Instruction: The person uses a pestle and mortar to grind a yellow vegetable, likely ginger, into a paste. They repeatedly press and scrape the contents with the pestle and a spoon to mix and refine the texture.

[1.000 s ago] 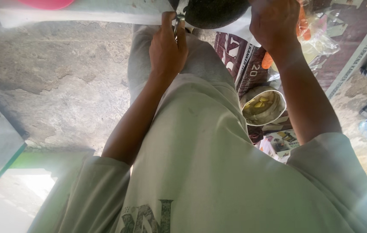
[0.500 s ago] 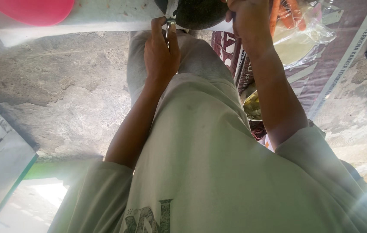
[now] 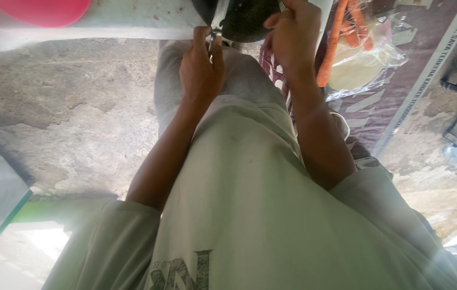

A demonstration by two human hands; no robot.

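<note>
Hands grip tight: right hand [image 3: 293, 37] steadies dark round vegetable [image 3: 244, 19], left hand [image 3: 200, 70] holds knife [image 3: 218, 16].

1. Looks like an outdoor food-preparation spot at a home or street stall.
2. Rough, cracked concrete floor [image 3: 62, 118] at 9 o'clock.
3. Carrots [image 3: 341, 37] in clear plastic bag [image 3: 370, 59] at 1 o'clock.
4. White desk [image 3: 105, 21] with pink bowl [image 3: 40, 9] at 11 o'clock.

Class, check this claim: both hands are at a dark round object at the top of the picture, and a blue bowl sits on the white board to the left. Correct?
Not quite. The bowl on the white board is pink-red, not blue, as the head view shows. The left hand and right hand are indeed at the dark round object.
</note>
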